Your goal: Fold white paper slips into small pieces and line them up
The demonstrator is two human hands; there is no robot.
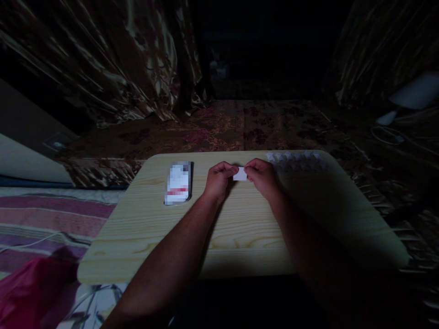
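Observation:
Between my two hands, a small white piece of paper (240,174) is held just above the wooden table. My left hand (220,178) pinches its left edge between thumb and fingers. On the opposite edge, my right hand (260,175) is closed in the same kind of pinch. The paper looks flat and rectangular; my fingers cover its side edges. Beyond my right hand stand rows of several small folded white paper pieces (297,161), dim in the shadow.
A light wooden table (151,246) with rounded corners lies under my arms. A blurred white package (177,183) rests on its left side. Patterned curtains (137,59) hang behind. A white lamp (414,91) is at the right, and pink cloth (34,288) lies at lower left.

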